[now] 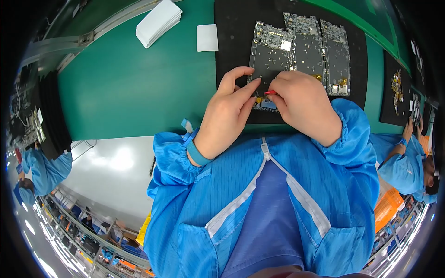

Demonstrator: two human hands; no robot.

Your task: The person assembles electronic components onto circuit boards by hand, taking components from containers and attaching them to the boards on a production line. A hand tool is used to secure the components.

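Observation:
On a black mat (232,41) lie three dark circuit boards side by side: a left board (271,58), a middle board (308,53) and a right board (336,60). My left hand (227,109) rests at the left board's near-left edge, fingers apart, their tips on or just over it. Closed in a pinch, my right hand (303,102) grips a small red piece (270,92) above the near end of that same board. The fingers hide most of the piece, so its kind cannot be made out. A blue wrist strap (197,153) circles my left wrist.
A green work mat (139,92) spreads to the left. A stack of white cards (160,21) and one single white card (207,38) lie at the back. Co-workers in blue sit on either side, the right one (403,162) beside another black mat (394,92) with parts.

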